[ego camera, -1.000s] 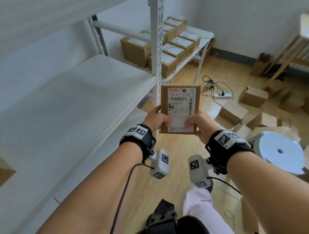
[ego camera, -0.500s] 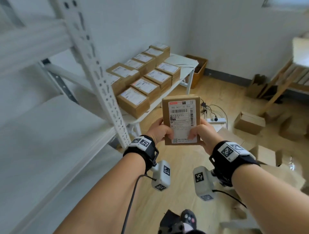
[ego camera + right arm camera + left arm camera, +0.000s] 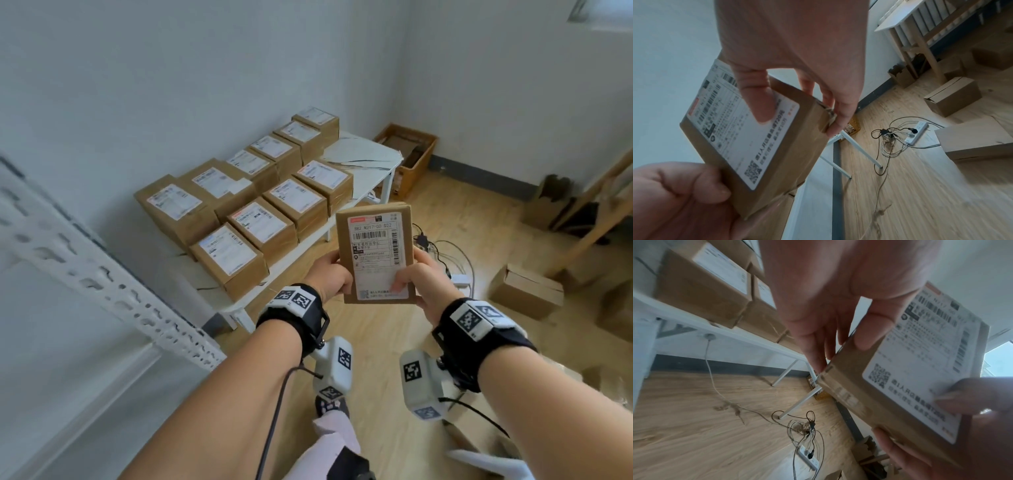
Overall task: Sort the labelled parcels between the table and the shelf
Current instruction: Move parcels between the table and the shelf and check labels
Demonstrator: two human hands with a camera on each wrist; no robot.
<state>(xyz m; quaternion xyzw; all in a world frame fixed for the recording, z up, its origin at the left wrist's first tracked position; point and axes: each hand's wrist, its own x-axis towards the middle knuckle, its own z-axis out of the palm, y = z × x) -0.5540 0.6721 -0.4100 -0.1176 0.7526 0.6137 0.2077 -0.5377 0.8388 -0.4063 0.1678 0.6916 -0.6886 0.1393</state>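
Note:
I hold a flat brown parcel (image 3: 375, 253) upright in front of me, its white label facing me. My left hand (image 3: 330, 275) grips its left edge, thumb on the front face. My right hand (image 3: 416, 279) grips the right edge, thumb pressed on the label. The left wrist view shows the parcel (image 3: 906, 369) pinched by the left hand (image 3: 838, 305); the right wrist view shows the parcel (image 3: 756, 134) under the right hand's (image 3: 793, 48) thumb. Several labelled parcels (image 3: 260, 222) sit in two rows on the low white table (image 3: 363, 161) ahead. The white shelf post (image 3: 102, 284) is at my left.
Loose cardboard boxes (image 3: 525, 291) lie on the wooden floor at right. A power strip with tangled cables (image 3: 914, 131) lies beyond the table's legs. A wooden crate (image 3: 407, 150) stands in the corner, and a wooden frame (image 3: 596, 212) leans at far right.
My view has swung from the shelf boards to the low table. Both hands still hold the same parcel, now past the shelf post and nearer the table.

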